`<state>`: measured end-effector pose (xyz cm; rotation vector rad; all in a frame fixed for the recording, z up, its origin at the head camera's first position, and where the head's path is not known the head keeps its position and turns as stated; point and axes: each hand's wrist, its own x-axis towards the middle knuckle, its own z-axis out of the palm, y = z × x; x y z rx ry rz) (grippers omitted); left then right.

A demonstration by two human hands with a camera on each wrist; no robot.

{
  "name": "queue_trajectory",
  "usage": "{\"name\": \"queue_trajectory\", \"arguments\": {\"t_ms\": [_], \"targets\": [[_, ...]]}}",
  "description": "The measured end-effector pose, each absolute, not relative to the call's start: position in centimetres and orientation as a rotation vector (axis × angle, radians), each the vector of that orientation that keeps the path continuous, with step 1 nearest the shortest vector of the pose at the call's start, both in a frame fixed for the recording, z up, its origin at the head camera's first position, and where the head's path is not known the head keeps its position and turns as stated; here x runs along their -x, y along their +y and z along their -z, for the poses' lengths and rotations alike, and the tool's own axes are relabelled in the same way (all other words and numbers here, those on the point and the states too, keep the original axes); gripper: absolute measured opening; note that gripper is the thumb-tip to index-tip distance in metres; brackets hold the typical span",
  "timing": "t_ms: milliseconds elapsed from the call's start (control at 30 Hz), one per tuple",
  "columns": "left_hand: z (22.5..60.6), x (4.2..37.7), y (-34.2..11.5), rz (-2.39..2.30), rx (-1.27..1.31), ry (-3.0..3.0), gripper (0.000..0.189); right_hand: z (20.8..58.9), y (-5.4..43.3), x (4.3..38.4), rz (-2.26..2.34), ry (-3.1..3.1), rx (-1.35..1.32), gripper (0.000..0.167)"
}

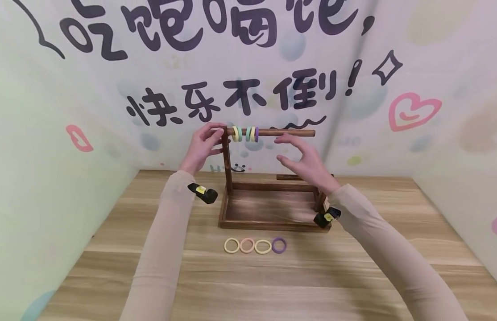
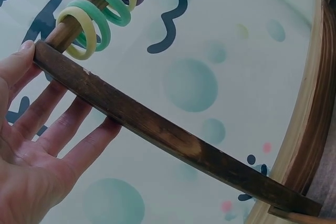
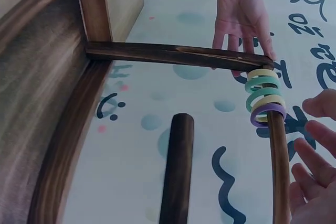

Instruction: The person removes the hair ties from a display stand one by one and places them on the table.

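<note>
A dark wooden stand has an upright post (image 1: pixel 227 165) with a horizontal rod (image 1: pixel 290 132) at its top. My left hand (image 1: pixel 203 145) holds the post's top end, the thumb at the corner and the fingers behind, as the left wrist view shows. Several rings hang on the rod near the post: yellow, green and a purple ring (image 3: pixel 269 114) outermost. To the right of them my right hand (image 1: pixel 304 162) hovers close to the rod, fingers apart and loosely bent. It holds nothing.
In front of the stand's tray-like base (image 1: pixel 272 205), several rings lie in a row on the wooden table (image 1: pixel 240 285): yellow ones, a pink ring (image 1: pixel 247 253) and a purple ring (image 1: pixel 279 253). A lower rod (image 1: pixel 287 177) juts out at the right. A printed curtain (image 1: pixel 184 133) stands behind.
</note>
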<state>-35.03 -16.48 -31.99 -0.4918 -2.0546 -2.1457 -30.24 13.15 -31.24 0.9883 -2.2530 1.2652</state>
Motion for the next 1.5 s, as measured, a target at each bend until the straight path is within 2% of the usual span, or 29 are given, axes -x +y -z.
{"name": "queue_trajectory", "arguments": {"t_ms": [833, 1500], "targets": [[32.0, 35.0, -16.3, 2.136, 0.5, -2.055, 0.024, 29.6, 9.2, 34.4, -1.038, -2.288, -0.915, 0.036], [32.1, 34.8, -16.3, 2.135, 0.472, -2.053, 0.021, 30.3, 7.7, 34.9, -0.862, -2.366, -0.785, 0.04]]}}
